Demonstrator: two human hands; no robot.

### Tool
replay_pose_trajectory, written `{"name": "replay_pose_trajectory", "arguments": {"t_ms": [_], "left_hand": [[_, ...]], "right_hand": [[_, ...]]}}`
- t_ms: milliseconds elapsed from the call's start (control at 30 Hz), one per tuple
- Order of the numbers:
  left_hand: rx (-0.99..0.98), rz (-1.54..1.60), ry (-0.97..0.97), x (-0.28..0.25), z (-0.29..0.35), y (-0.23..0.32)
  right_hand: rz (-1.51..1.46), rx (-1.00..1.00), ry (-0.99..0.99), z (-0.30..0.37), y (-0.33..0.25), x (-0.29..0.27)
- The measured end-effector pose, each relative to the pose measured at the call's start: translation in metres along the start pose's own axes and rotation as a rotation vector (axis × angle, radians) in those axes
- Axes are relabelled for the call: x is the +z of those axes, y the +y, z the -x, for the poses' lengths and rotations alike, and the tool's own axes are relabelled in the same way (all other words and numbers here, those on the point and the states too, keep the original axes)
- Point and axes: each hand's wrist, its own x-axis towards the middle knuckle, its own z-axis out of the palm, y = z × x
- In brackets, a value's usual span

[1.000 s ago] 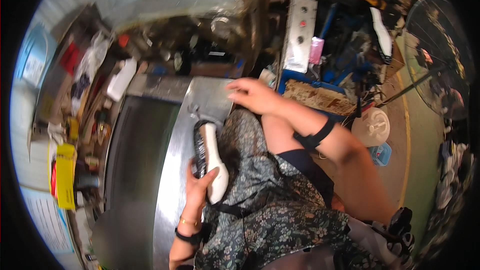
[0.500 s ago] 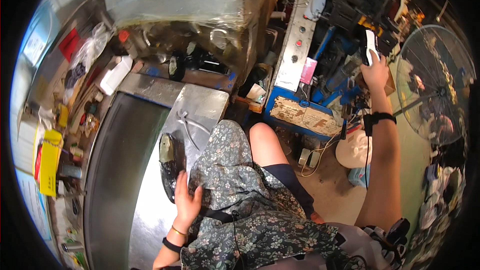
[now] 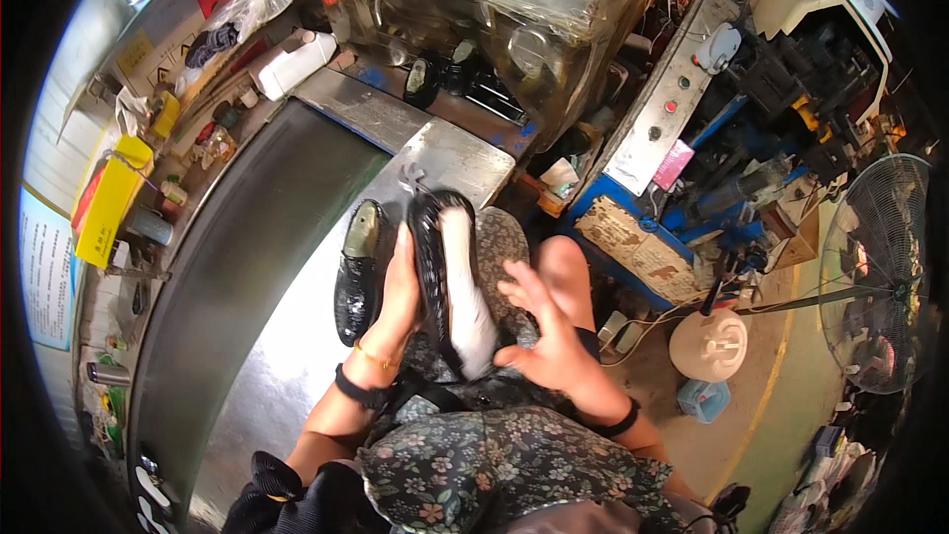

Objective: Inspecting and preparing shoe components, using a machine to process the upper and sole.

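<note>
A black glossy shoe [image 3: 430,247] with a long white piece [image 3: 460,287] along its right side is over my lap, its edges slightly blurred. Against its left side lie the fingers of my left hand [image 3: 398,287], which supports it; the thumb is hidden. My right hand [image 3: 554,336] hovers by the lower right of the shoe, fingers spread and holding nothing. Left of my left hand, a second black shoe [image 3: 358,277] with a pale inside rests on the metal table [image 3: 297,336]. A grey bent metal tool [image 3: 410,176] lies beyond the shoes.
A dark conveyor belt [image 3: 247,208] curves along the left. Ahead right stands a blue-framed machine [image 3: 633,237] with buttons. A white plastic jug [image 3: 709,344] and a wire fan [image 3: 875,277] are at the right. More black shoes [image 3: 423,84] sit under the hood.
My right hand has come back from the machine to my lap, and the black-and-white piece it held is now with my left hand. My left hand has moved forward. The view has shifted.
</note>
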Motion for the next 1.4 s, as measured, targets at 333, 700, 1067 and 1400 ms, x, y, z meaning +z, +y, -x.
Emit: {"name": "replay_pose_trajectory", "arguments": {"t_ms": [333, 700, 1067, 1400], "left_hand": [[0.358, -0.76, -0.169, -0.044, 0.074, -0.011], [0.26, -1.189, 0.388, -0.122, -0.004, -0.014], [0.046, 0.284, 0.087, -0.038, 0.016, 0.01], [0.096, -0.435, -0.699, 0.001, 0.04, -0.023]], "right_hand": [[-0.822, 0.895, -0.13, 0.039, 0.028, -0.025], [-0.507, 0.254, 0.627, -0.202, 0.154, -0.012], [-0.732, 0.451, -0.095, -0.085, 0.058, 0.078], [0.167, 0.23, 0.628, 0.004, -0.017, -0.187]]}}
